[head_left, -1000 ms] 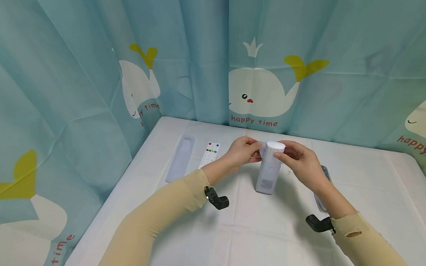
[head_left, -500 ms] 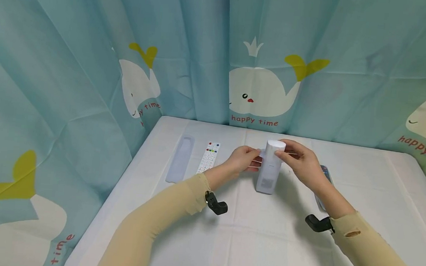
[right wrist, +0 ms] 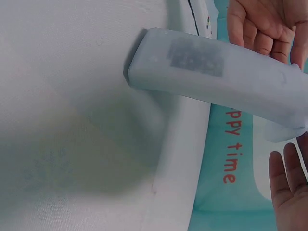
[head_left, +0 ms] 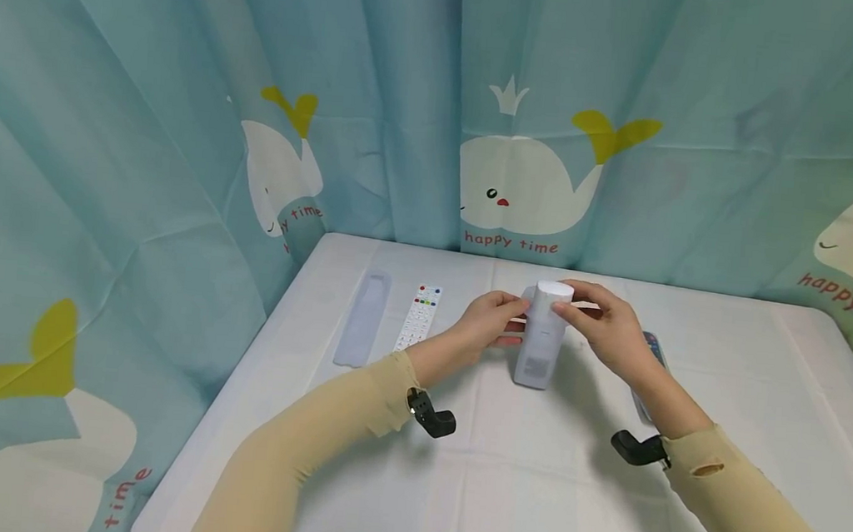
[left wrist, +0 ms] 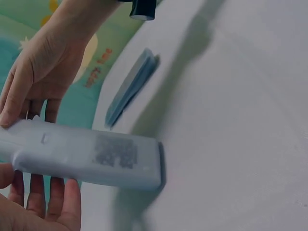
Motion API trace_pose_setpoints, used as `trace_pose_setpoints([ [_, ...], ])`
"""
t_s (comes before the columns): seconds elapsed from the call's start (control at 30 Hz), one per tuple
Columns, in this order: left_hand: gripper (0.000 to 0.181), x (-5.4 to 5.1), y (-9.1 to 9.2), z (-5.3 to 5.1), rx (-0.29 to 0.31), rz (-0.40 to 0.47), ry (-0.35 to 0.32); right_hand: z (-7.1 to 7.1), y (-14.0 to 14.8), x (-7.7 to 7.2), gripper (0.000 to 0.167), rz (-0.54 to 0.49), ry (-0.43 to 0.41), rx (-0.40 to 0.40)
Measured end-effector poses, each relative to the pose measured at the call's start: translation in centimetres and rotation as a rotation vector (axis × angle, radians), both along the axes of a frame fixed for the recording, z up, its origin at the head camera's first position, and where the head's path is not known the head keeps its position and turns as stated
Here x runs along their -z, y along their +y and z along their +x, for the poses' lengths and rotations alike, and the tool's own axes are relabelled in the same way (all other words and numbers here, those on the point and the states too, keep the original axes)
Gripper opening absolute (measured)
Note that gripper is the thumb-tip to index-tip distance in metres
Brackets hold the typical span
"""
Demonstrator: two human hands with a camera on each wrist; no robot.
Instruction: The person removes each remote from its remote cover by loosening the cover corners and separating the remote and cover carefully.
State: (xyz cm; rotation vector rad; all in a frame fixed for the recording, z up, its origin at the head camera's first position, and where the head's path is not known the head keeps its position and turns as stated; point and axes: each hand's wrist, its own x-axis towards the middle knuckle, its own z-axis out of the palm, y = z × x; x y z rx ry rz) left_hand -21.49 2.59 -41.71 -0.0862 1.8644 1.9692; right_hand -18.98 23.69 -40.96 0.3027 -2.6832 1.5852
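Observation:
A white remote control [head_left: 547, 296] stands upright in a translucent silicone cover [head_left: 537, 350], its lower end on the table and a dark label showing through. My left hand [head_left: 485, 325] pinches the cover's edge near the top, thumb against its left side. From the right, my right hand [head_left: 605, 326] grips the upper end, with the thumb in front and fingers behind. In the left wrist view, fingers of the left hand [left wrist: 45, 204] lie under the covered remote, partly cut off. The right wrist view shows the right hand [right wrist: 291, 187] only in part at the edge.
Left of the hands lie a translucent empty cover [head_left: 362, 319] and a white remote with coloured buttons [head_left: 418, 315]. A dark remote [head_left: 651, 350] lies partly behind the right wrist. The white table [head_left: 530, 475] backs onto a blue curtain [head_left: 399, 130] with whales.
My left hand has shifted slightly down along the cover, and its fingers now sit closer against it. The loose flap by the left fingers has changed shape. The right hand is nearly unmoved.

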Motion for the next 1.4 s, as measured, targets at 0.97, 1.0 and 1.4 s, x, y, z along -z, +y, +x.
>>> trace_pose_setpoints([
  [0.97,0.029,2.5,-0.1,0.2,0.026,-0.100,0.087,-0.3,0.0,0.3,0.052,0.003,0.036,0.011],
  [1.0,0.029,2.5,-0.1,0.3,0.028,-0.109,0.121,-0.3,0.0,0.4,0.052,0.001,0.033,0.013],
  [1.4,0.046,2.3,-0.6,1.0,0.177,-0.259,0.310,-0.2,-0.3,0.4,0.050,-0.077,0.011,0.002],
])
